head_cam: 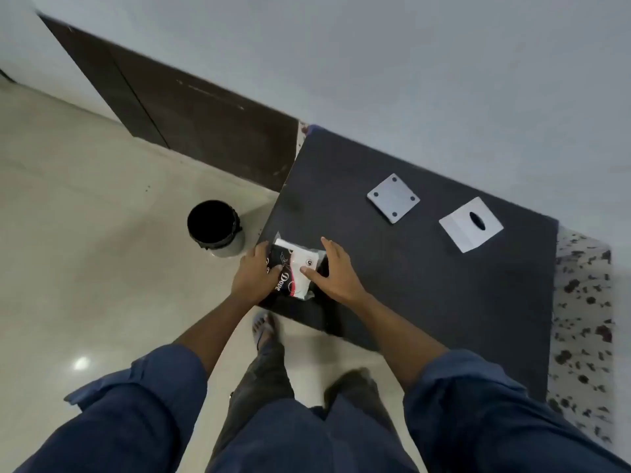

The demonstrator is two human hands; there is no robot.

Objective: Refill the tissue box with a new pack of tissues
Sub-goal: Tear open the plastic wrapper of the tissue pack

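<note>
Our rolled blue sleeves (454,387) fill the bottom of the view, and past them both hands meet at the near left corner of the dark table (444,285). We grip the tissue pack (294,271) there, our left hand (254,276) wrapped on its dark left end and our right hand (336,273) pressed against its right side, thumb on the white wrapper. Farther right on the table sit the white tissue box (473,224) and its separate base plate (393,198), well apart from the pack. Beside the table, a black bin (215,227) stands on the floor.
</note>
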